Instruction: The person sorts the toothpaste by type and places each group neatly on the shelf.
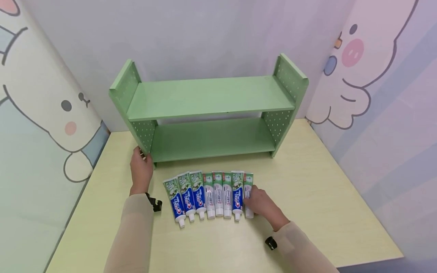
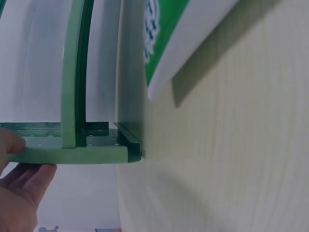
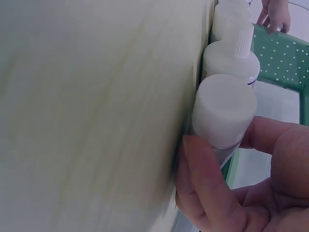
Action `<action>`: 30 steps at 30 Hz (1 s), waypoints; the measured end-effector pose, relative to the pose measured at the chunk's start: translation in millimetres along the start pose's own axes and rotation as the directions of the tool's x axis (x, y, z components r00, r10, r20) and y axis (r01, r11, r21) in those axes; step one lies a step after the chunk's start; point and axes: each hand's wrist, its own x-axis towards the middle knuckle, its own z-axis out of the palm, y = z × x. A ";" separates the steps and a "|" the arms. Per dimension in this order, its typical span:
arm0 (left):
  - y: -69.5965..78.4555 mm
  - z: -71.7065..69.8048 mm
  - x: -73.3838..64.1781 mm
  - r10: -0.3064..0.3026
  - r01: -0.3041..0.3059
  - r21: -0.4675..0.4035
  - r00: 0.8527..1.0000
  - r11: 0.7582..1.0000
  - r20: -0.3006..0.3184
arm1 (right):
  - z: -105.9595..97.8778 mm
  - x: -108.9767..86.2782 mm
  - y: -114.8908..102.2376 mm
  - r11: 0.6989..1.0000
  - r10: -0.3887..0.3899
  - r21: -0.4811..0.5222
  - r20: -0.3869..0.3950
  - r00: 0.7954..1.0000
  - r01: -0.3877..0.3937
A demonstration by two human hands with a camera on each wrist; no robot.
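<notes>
Squeezing is best minimised: at lower centre, a white-and-green plastic tube [image 1: 248, 182] is pinched by the right hand [image 1: 262, 203], a green two-tier metal shelf [image 1: 211, 96] gripped by the left hand [image 1: 141, 170].

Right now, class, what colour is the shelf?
The shelf is green; the head view shows it best.

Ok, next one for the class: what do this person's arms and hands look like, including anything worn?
Long, beige cloth sleeves run down towards the wrists. A small black buckle-like piece shows near the left hand, and another near the right hand. Both hands are bare.
</notes>
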 end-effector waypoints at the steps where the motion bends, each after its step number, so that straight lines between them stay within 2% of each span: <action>1: -0.1 0.1 0.3 0.002 -0.002 -0.001 1.000 1.000 -0.001 | -0.4 -0.2 0.1 1.000 -0.004 0.010 -0.001 1.000 0.004; 10: -1.3 0.2 0.1 0.020 -0.019 0.009 1.000 1.000 -0.012 | -2.2 1.3 1.2 0.999 -0.021 0.047 0.003 1.000 0.021; 20: 1.2 -0.3 -0.2 0.020 -0.020 0.012 1.000 1.000 -0.008 | -5.7 1.0 0.1 0.996 0.020 0.083 0.012 1.000 -0.021; 30: 2.1 -1.1 -1.2 0.017 -0.017 0.012 1.000 1.000 -0.006 | -10.1 -1.1 2.0 0.996 -0.007 0.090 -0.048 0.999 0.011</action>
